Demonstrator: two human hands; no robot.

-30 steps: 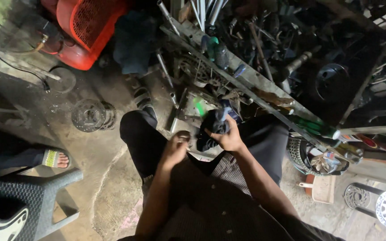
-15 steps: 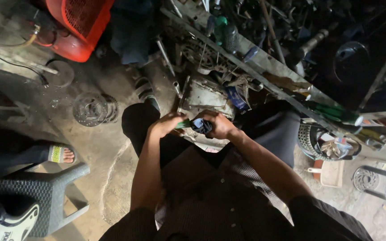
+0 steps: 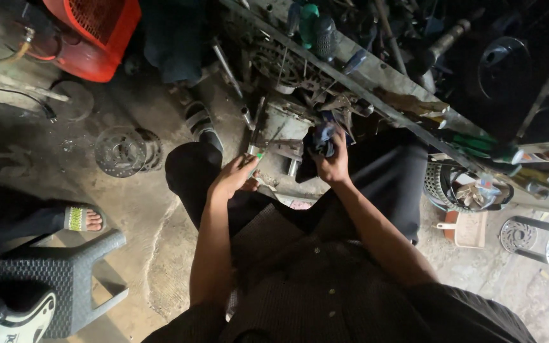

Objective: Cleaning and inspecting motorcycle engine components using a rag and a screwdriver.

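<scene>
Right hand: my right hand [image 3: 333, 166] is closed around a bunched dark blue rag [image 3: 323, 140], fingers wrapped over its lower end
Left hand: my left hand [image 3: 233, 178] is curled about a small tool with a green tip [image 3: 258, 155]; how tightly it grips I cannot tell, the light is too poor
Work piece: a grey metal engine part [image 3: 284, 149] sits on the floor just ahead of my knees, between both hands and close below the rag
Handling of the rag: soft, light, likely oily; I judge it bunches easily and is best taken in a full fist, as it is now
Handling of the metal part: it looks heavy, stiff and greasy, so I would take it by its flat edges, not its thin brackets
Surface: stained concrete floor [image 3: 135, 209], rough, dusty, scattered with bits
Near left: a brake disc [image 3: 119, 151] lies flat, well apart from my hands; a grey plastic stool [image 3: 58, 279] and another person's sandalled foot [image 3: 84, 219] sit further left
Room: a cluttered metal rack [image 3: 376, 76] of dark spares runs diagonally above; a red crate [image 3: 96, 32] stands at top left
Light: dim, deep shadow over the rack
</scene>
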